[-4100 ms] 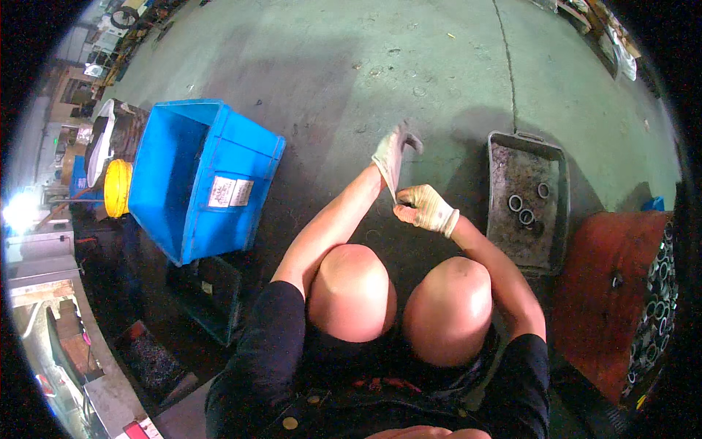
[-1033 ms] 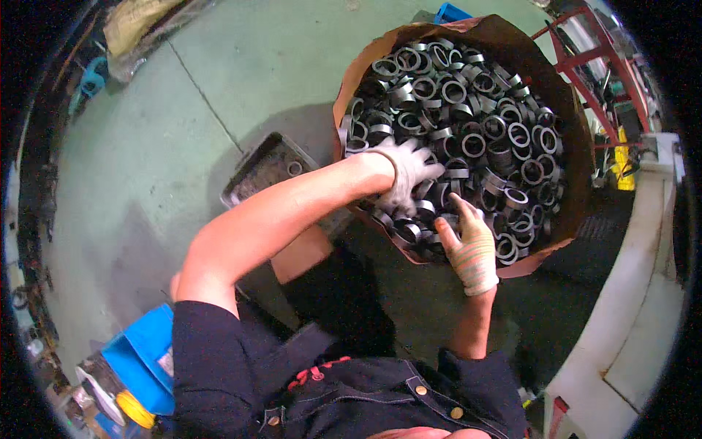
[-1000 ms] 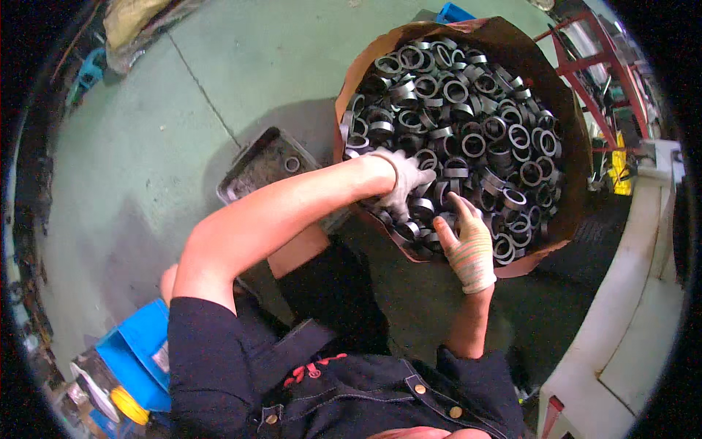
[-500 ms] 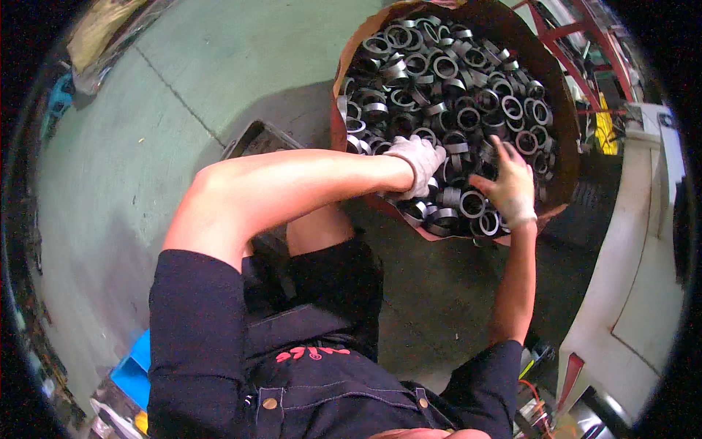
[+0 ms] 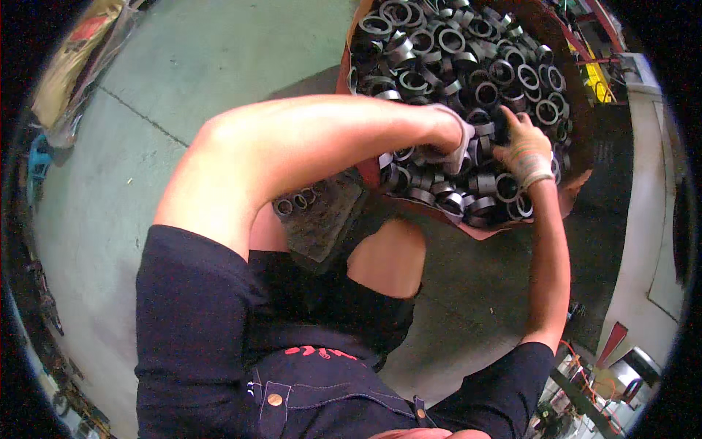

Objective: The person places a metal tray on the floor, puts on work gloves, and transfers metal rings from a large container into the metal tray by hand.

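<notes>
A large brown cardboard bin [image 5: 349, 66] is heaped with dark grey metal rings [image 5: 451, 40]. My left hand [image 5: 452, 139], in a pale work glove, reaches down among the rings at the near left part of the pile. Its fingers are bent down out of sight, so what they hold cannot be made out. At the right part of the pile is my right hand [image 5: 529, 152], also gloved. Its thumb and fingers are spread apart over dark rings, with none plainly held.
A dark, dirty tray [image 5: 322, 234] with several rings lies on the green floor beside my knee, partly behind my left arm. A pale machine panel [image 5: 636, 219] stands at the right. Cables [image 5: 578, 358] are at lower right; a plastic-wrapped bundle [image 5: 77, 66] is at far left.
The view has shifted, and more of the tray with its rings shows. My left hand has turned and dipped deeper among the rings. My right hand stays over the pile's right part.
</notes>
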A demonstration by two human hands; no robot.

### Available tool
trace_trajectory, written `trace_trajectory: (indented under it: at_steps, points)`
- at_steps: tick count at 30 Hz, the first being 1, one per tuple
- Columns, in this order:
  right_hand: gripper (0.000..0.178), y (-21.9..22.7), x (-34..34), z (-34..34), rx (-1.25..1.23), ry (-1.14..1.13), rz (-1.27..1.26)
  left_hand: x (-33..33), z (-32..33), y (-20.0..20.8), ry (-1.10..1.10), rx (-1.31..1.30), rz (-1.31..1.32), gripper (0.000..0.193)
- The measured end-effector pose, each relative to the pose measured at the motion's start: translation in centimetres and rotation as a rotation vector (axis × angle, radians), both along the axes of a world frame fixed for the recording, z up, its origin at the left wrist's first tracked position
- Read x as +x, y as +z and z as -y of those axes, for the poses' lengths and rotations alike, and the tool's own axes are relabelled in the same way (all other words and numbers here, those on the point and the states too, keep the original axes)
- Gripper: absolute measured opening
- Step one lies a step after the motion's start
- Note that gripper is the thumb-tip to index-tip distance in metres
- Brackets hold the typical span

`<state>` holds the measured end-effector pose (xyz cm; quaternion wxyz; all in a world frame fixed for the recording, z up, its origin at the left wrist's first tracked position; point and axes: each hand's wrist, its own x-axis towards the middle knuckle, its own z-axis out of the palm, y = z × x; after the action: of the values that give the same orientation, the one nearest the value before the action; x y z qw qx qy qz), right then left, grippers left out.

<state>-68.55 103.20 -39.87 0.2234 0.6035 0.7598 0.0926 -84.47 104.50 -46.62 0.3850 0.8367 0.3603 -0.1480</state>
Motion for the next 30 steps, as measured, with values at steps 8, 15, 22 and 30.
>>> trace_trajectory:
  at_steps: [8, 15, 22, 30]
  points:
    - [0.077, -0.3, -1.0, 0.8, -0.142, -0.042, -0.08, -1.2, 0.2, -0.7, -0.046, -0.021, 0.174, 0.086]
    - [0.079, -2.1, 1.4, 1.0, -0.105, 0.08, -0.338, -1.2, 0.7, -0.1, -0.042, -0.009, 0.187, 0.081]
    - [0.08, -0.9, -1.2, 1.8, -0.278, 0.122, -0.521, -1.8, -0.8, -2.9, -0.122, -0.047, 0.074, 0.072]
    - [0.069, -3.1, -1.9, 1.0, -0.126, -0.102, -0.123, 0.9, 1.9, 0.0, -0.294, 0.091, -0.109, 0.055]
